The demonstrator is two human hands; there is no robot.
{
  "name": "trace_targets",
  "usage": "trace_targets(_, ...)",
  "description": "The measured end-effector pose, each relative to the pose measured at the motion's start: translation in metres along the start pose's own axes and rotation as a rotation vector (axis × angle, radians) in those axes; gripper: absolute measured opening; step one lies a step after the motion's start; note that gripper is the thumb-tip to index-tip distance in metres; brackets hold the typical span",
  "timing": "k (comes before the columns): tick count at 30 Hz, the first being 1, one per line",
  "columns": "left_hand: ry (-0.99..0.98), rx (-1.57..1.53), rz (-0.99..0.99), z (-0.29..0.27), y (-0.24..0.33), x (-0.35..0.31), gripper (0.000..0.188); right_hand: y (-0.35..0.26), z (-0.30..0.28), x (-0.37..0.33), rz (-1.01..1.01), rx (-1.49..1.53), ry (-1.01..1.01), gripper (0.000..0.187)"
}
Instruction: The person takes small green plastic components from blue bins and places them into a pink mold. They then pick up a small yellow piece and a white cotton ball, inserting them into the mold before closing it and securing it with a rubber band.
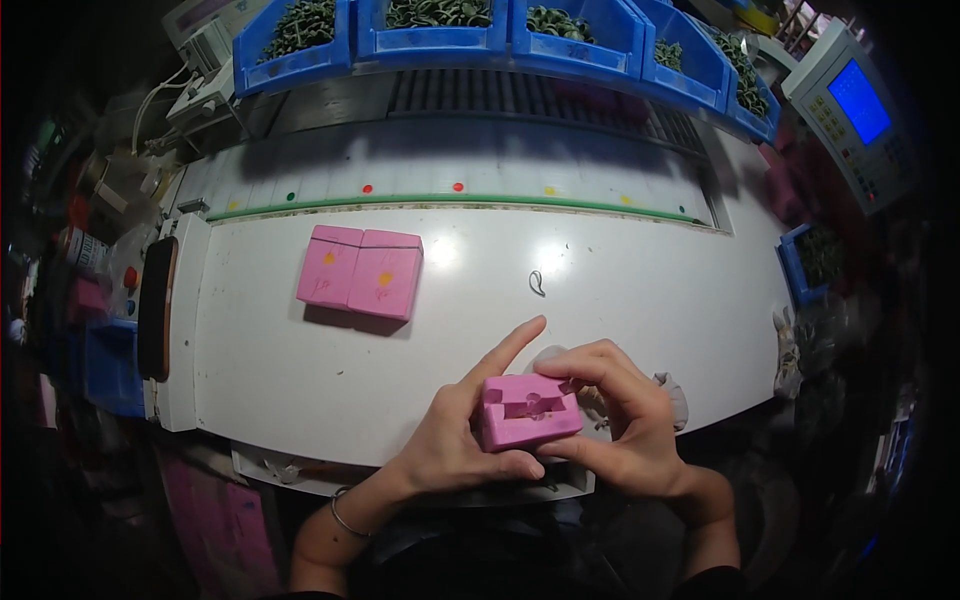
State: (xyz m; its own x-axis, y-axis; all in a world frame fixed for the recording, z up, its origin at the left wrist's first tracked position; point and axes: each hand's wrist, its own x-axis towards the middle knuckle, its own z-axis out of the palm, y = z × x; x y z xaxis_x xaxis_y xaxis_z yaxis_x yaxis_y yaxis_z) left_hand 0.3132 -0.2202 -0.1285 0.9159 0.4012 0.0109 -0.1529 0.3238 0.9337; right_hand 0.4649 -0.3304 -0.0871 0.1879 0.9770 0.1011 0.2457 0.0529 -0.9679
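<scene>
Close to the front edge of the white table, both my hands hold a pink mould block (pixel 510 432) with a recess cut into its upper side. My left hand (pixel 455 440) cradles its left side, thumb below and index finger stretched away over the table. The thumb and fingers of my right hand (pixel 635 430) close on its right end. Beyond the hands lies a small dark green loop-shaped piece (pixel 537 284), touched by neither. Two more pink mould blocks (pixel 385 275), marked with yellow dots, sit side by side to the left.
Along the back hang several blue bins (pixel 430 42) filled with green pieces. A green-edged strip with coloured dots (pixel 458 187) crosses below them. A control unit with a blue screen (pixel 860 102) stands far right. Greyish cloth (pixel 672 398) lies beside my right hand.
</scene>
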Motion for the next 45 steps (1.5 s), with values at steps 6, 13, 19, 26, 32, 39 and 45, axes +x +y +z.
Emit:
trace_targets(6, 0.055, 0.132, 0.002, 0.0, 0.001, -0.001, 0.077, 0.007, 0.006, 0.002, 0.1, 0.097, 0.017, 0.041)
trace_targets(13, 0.297, 0.039, 0.005, -0.01, -0.014, -0.009, 0.061, 0.022, -0.027, 0.065, 0.211, -0.073, 0.002, 0.026)
trace_targets(19, 0.211, 0.049, -0.058, -0.016, -0.002, -0.009, 0.057, 0.064, -0.023, 0.093, 0.228, -0.545, 0.091, 0.014)
trace_targets(26, 0.176, 0.037, 0.047, -0.016, 0.008, -0.004, 0.059, 0.022, -0.006, 0.069, 0.037, -0.284, 0.101, 0.013)
trace_targets(32, 0.205, -0.08, -0.063, -0.012, 0.005, -0.003, 0.064, 0.061, -0.018, 0.09, 0.187, -0.581, 0.113, 0.02)
trace_targets(39, 0.19, 0.107, -0.005, -0.017, 0.002, -0.007, 0.065, 0.038, -0.018, 0.081, 0.214, -0.207, 0.007, 0.016)
trace_targets(45, 0.04, 0.077, 0.055, -0.009, 0.014, -0.008, 0.067, -0.001, -0.006, 0.052, 0.265, 0.186, 0.0, 0.014)
